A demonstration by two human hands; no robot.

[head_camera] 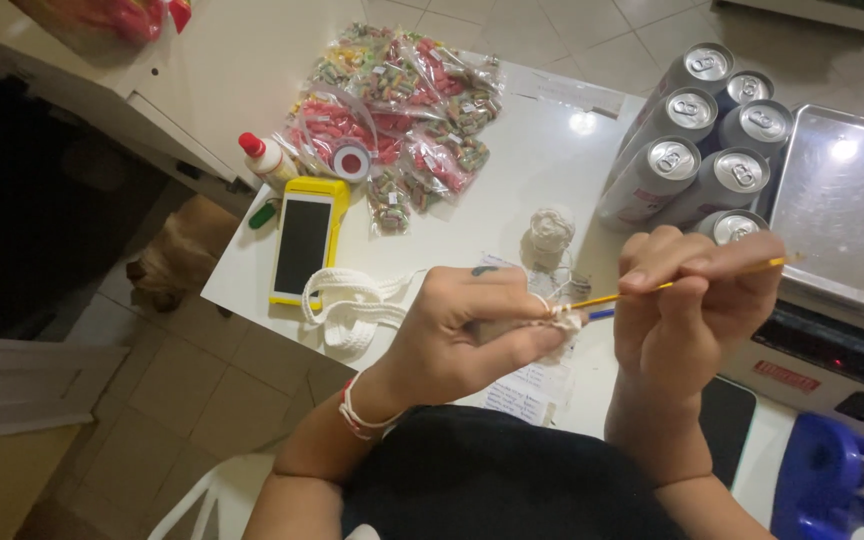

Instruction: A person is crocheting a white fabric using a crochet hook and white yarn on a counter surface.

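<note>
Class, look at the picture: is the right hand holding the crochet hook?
Yes: the right hand grips the thin yellow crochet hook, whose tip meets the cream yarn piece pinched by the left hand.

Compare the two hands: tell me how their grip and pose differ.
The left hand pinches a small cream crochet piece between thumb and fingertips; the right hand grips a thin yellow hook along its shaft. The left hand wears a wrist band; the right wrist looks bare. Both hover above the white table, meeting at the yarn.
</note>
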